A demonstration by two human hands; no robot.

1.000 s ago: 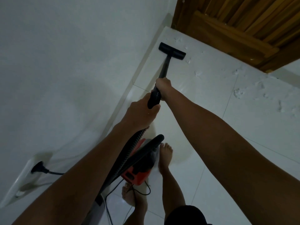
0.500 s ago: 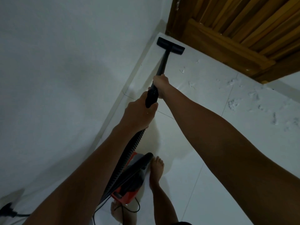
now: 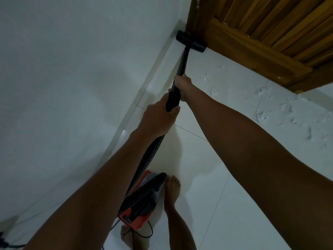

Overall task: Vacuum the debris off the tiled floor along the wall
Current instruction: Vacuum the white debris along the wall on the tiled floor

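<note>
black vacuum wand (image 3: 182, 64), gripped by both left hand (image 3: 158, 118) and right hand (image 3: 182, 85), nozzle (image 3: 190, 41) against the wooden door (image 3: 261, 33).

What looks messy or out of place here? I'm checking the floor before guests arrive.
White debris is strewn across the tiled floor right of the vacuum head, along the wooden door. Nothing else looks odd.

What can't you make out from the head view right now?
- Whether debris lies under the nozzle: it covers the corner by the wooden door.
- The left hand fingers' far side: the wand and hand hide them.
- The vacuum body: partly behind the left forearm and hose.
- Debris at right: too small to identify.
</note>
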